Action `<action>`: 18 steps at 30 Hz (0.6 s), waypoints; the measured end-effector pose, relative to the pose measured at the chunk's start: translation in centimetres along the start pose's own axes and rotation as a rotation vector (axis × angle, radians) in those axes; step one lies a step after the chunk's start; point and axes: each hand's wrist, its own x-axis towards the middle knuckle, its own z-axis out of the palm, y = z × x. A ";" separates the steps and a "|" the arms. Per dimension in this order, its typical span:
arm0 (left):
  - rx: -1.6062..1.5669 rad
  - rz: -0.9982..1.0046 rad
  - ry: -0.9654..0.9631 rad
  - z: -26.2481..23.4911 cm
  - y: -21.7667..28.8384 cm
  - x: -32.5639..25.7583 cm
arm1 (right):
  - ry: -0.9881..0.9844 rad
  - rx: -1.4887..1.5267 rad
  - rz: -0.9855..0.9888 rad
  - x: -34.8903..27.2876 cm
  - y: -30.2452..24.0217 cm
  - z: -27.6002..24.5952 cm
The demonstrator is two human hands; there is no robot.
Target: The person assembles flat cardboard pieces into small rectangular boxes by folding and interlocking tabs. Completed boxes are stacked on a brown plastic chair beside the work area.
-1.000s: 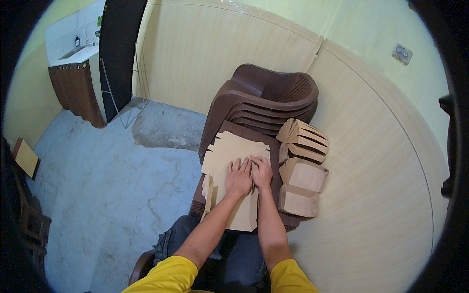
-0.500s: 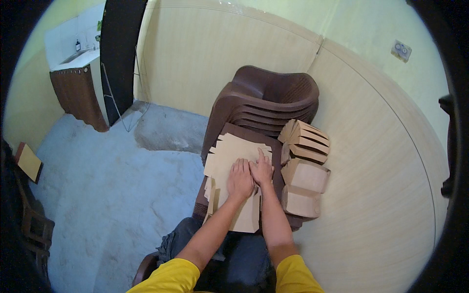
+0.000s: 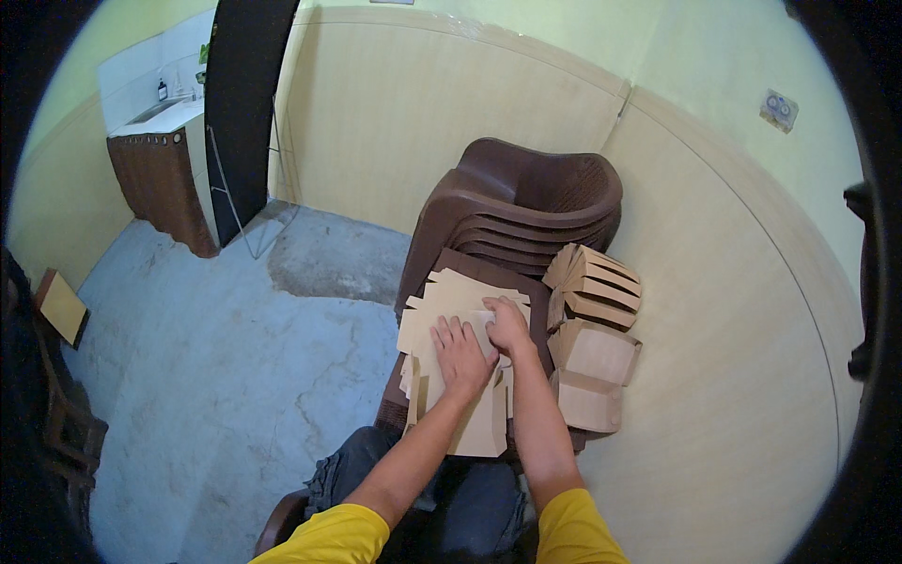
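Observation:
A pile of flat brown paper sheets (image 3: 449,305) lies on the seat of a stack of brown plastic chairs (image 3: 526,202). My left hand (image 3: 460,355) rests flat on the pile with its fingers spread. Just to its right, my right hand (image 3: 508,325) presses on the same pile with its fingers bent over the top sheet. Whether it pinches a sheet I cannot tell. The two hands almost touch.
Folded brown paper bags (image 3: 594,287) and boxy folded ones (image 3: 592,376) stand on the seat's right side against the cream wall. A brown cabinet with a sink (image 3: 160,169) and a dark door (image 3: 246,103) are at far left. The grey concrete floor (image 3: 216,376) stretches left.
Both hands have slid slightly along the paper pile; my right hand now sits a little farther up than the left. The camera view has shifted a bit.

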 end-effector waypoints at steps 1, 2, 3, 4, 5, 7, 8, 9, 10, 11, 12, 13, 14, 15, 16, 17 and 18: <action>0.023 0.000 -0.030 -0.1 -0.1 0.0 | -0.002 0.017 -0.029 0.0 -0.1 0.1; -0.016 -0.001 -0.011 -0.2 -0.1 0.0 | -0.029 0.024 -0.030 -0.1 -0.1 0.1; -0.042 0.004 -0.012 -0.2 -0.2 -0.1 | -0.061 0.025 -0.001 -0.2 0.0 0.1; -0.050 0.010 -0.014 -0.2 -0.2 -0.1 | -0.038 0.086 -0.030 -0.3 0.0 0.1; -0.066 0.018 -0.014 -0.2 -0.2 -0.2 | -0.018 0.139 -0.026 -0.6 0.2 0.1; -0.052 0.027 -0.017 0.0 -0.1 -0.2 | 0.023 0.162 -0.034 -1.1 0.5 0.0; -0.060 0.011 -0.008 0.0 -0.1 -0.2 | 0.041 0.135 -0.049 -1.3 0.5 0.2; -0.059 -0.011 -0.010 0.1 0.0 -0.1 | 0.039 0.105 -0.033 -1.5 0.4 0.3; -0.072 -0.040 -0.031 0.1 0.0 0.0 | 0.060 0.092 -0.078 -1.6 0.3 0.3; -0.089 -0.034 -0.005 0.0 0.0 0.1 | 0.061 0.075 -0.091 -1.8 0.2 0.3; -0.120 -0.033 0.003 -0.1 -0.1 0.1 | 0.046 0.048 -0.068 -1.9 0.0 0.3; -0.154 -0.029 0.032 -0.2 -0.1 0.1 | 0.074 0.070 -0.119 -2.0 -0.2 0.3; -0.123 0.005 0.058 -0.3 -0.1 0.1 | 0.085 0.081 -0.129 -2.2 -0.3 0.2; -0.097 0.043 0.104 -0.4 0.0 0.0 | 0.084 0.088 -0.122 -2.4 -0.3 0.1; -0.055 0.071 0.122 -0.4 0.0 0.0 | 0.109 0.102 -0.149 -2.5 -0.3 0.0; -0.057 0.043 0.102 -0.4 0.1 0.0 | 0.119 0.112 -0.159 -2.6 -0.3 0.0; -0.043 0.003 0.052 -0.3 0.2 -0.1 | 0.112 0.119 -0.140 -2.7 -0.2 0.1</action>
